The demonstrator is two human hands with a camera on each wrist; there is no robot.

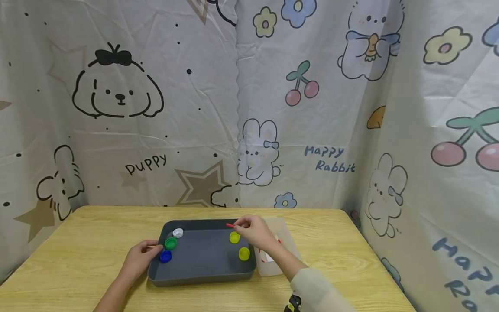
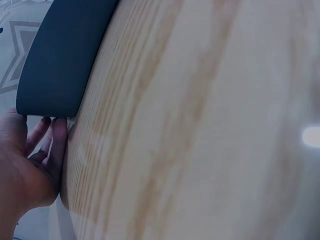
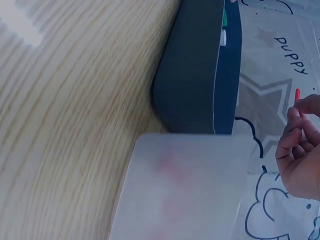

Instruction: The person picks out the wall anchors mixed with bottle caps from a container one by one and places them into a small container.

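Note:
A dark grey tray (image 1: 202, 272) lies on the table. My left hand (image 1: 141, 258) holds its left end, with the thumb at the rim and the other fingers (image 2: 59, 135) against the outer wall. Above the tray's far right part, my right hand (image 1: 255, 232) pinches a short red stick (image 1: 230, 225) between thumb and fingertips; the stick points up in the right wrist view. Under that hand sits a yellow bottle cap (image 1: 234, 237), with another yellow cap (image 1: 244, 254) nearer. Along the tray's left side are a white cap (image 1: 177, 233), a green cap (image 1: 170, 243) and a blue cap (image 1: 165, 256).
A pale translucent container (image 1: 286, 236) stands against the tray's right side, partly covered by my right forearm. Red pieces and a white patch show in it. Wood-grain table (image 1: 335, 251) surrounds both, and a printed curtain (image 1: 202, 108) hangs behind.

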